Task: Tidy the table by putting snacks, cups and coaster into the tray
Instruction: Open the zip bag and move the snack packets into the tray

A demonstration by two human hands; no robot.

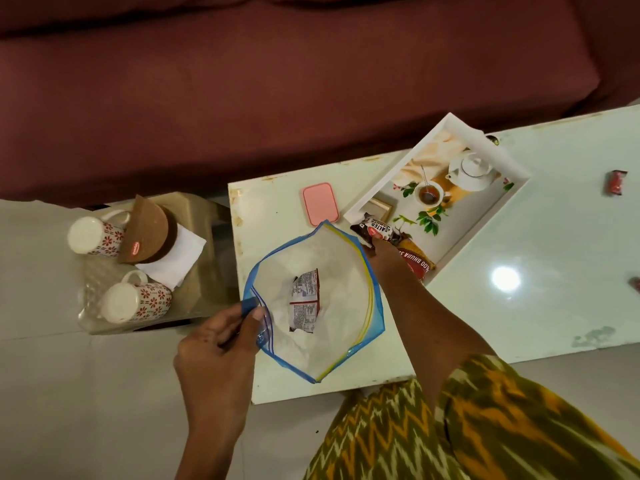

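My left hand pinches the blue rim of a clear zip bag and holds its mouth wide over the white table. One small snack packet lies inside the bag. My right hand grips a dark salted-snack packet at the bag's far rim, just over the near corner of the white tray. A red and yellow snack packet lies in that tray corner, partly hidden by my hand. Two patterned cups lie on their sides on a low stool at left.
A pink rectangular lid rests on the table beside the tray. A brown round lidded box and a white napkin sit on the stool. A red sweet lies on the table's far right. A maroon sofa runs behind.
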